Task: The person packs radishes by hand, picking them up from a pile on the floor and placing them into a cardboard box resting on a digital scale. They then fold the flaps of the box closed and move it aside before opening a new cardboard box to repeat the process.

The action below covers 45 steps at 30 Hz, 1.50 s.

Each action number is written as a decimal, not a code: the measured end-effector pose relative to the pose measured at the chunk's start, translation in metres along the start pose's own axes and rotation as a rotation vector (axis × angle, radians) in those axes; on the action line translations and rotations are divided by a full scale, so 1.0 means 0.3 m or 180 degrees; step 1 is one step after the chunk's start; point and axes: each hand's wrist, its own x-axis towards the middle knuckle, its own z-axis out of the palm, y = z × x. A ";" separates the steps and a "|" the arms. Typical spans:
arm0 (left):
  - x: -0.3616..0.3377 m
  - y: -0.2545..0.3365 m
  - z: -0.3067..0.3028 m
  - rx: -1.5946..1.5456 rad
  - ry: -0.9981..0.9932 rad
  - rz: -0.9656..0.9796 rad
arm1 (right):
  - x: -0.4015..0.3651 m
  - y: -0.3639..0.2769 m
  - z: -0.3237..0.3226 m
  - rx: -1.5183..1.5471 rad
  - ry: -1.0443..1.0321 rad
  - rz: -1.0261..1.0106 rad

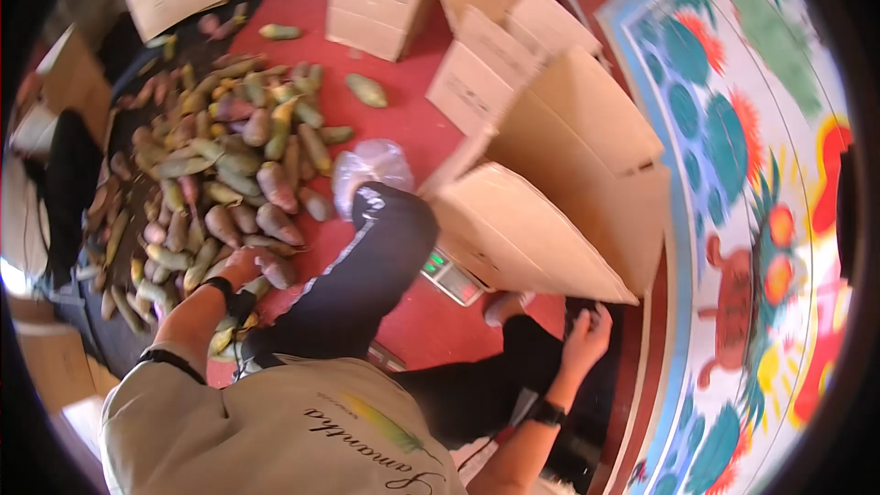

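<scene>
My left hand (244, 266) reaches into a big heap of long, tapered brown, green and reddish vegetables (236, 158) that look like sweet potatoes. Its fingers are wrapped against a reddish-brown vegetable (277, 269) at the near side of the heap. Away to the right, my right hand (588, 341) is raised beside the bottom corner of a large open cardboard box (536, 234). Its fingers are loosely bent and apart, with nothing visible in them. Under the box's near side shows a scale (449, 277) with a lit green display.
More cardboard boxes (380, 0) stand at the back, some with raised flaps. A clear plastic bag (376, 170) is by my knee on the red floor covering (394, 110). Two vegetables lie apart from the heap. A painted wall (733, 174) borders the right.
</scene>
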 end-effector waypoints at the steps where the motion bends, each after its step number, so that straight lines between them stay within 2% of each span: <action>1: -0.045 0.058 -0.022 0.0063 0.0108 -0.0230 | 0.000 -0.010 -0.008 -0.0046 -0.0042 -0.0007; 2: -0.048 0.063 -0.019 0.0220 -0.0088 -0.0569 | 0.001 -0.005 -0.010 -0.0099 -0.0079 -0.0036; 4: -0.050 -0.011 0.041 0.0322 -0.0111 -0.0569 | 0.003 0.006 -0.010 -0.0057 -0.0135 -0.0031; 9: -0.081 0.026 0.008 -0.0032 -0.0023 -0.0916 | 0.010 -0.016 -0.017 -0.0241 -0.0207 -0.0030; 12: -0.075 0.009 -0.018 -0.0123 0.0565 -0.0961 | 0.012 -0.028 -0.013 -0.0276 -0.0191 -0.0011; 17: -0.013 -0.048 -0.049 -0.0183 0.0976 -0.1206 | 0.017 -0.020 -0.025 -0.0446 -0.0214 -0.0017; 19: 0.002 -0.069 -0.079 0.0043 0.1370 -0.1225 | 0.013 -0.021 -0.022 -0.0382 -0.0214 0.0020; 21: 0.001 -0.075 -0.113 0.0099 0.1505 -0.1362 | 0.014 -0.018 -0.020 -0.0417 -0.0199 -0.0005; 24: -0.015 -0.057 -0.178 -0.0047 0.2259 -0.1875 | 0.011 -0.015 -0.026 -0.0503 -0.0188 -0.0040; 27: 0.009 -0.126 -0.177 -0.0352 0.2585 -0.2103 | 0.013 -0.021 -0.030 -0.0567 -0.0221 -0.0020; 29: 0.000 -0.144 -0.179 -0.0634 0.2620 -0.2021 | 0.014 -0.023 -0.029 -0.0601 -0.0256 0.0014; 32: 0.005 -0.200 -0.177 -0.1090 0.2115 -0.2251 | 0.015 -0.009 -0.027 -0.0541 -0.0231 -0.0012; 35: 0.031 -0.286 -0.163 -0.1329 0.2237 -0.2405 | 0.019 0.025 -0.034 -0.0712 -0.0240 -0.0173; 36: 0.040 -0.295 -0.164 -0.1182 0.2624 -0.2377 | 0.019 0.027 -0.034 -0.0694 -0.0257 -0.0182; 40: 0.071 -0.384 -0.182 -0.1492 0.2910 -0.2187 | 0.021 0.032 -0.041 -0.0687 -0.0250 -0.0131; 44: 0.119 -0.511 -0.150 -0.1954 0.2687 -0.2206 | 0.025 0.039 -0.051 -0.0830 -0.0302 -0.0183; 45: 0.152 -0.574 -0.114 -0.1912 0.2455 -0.2258 | 0.026 0.043 -0.051 -0.0886 -0.0318 -0.0227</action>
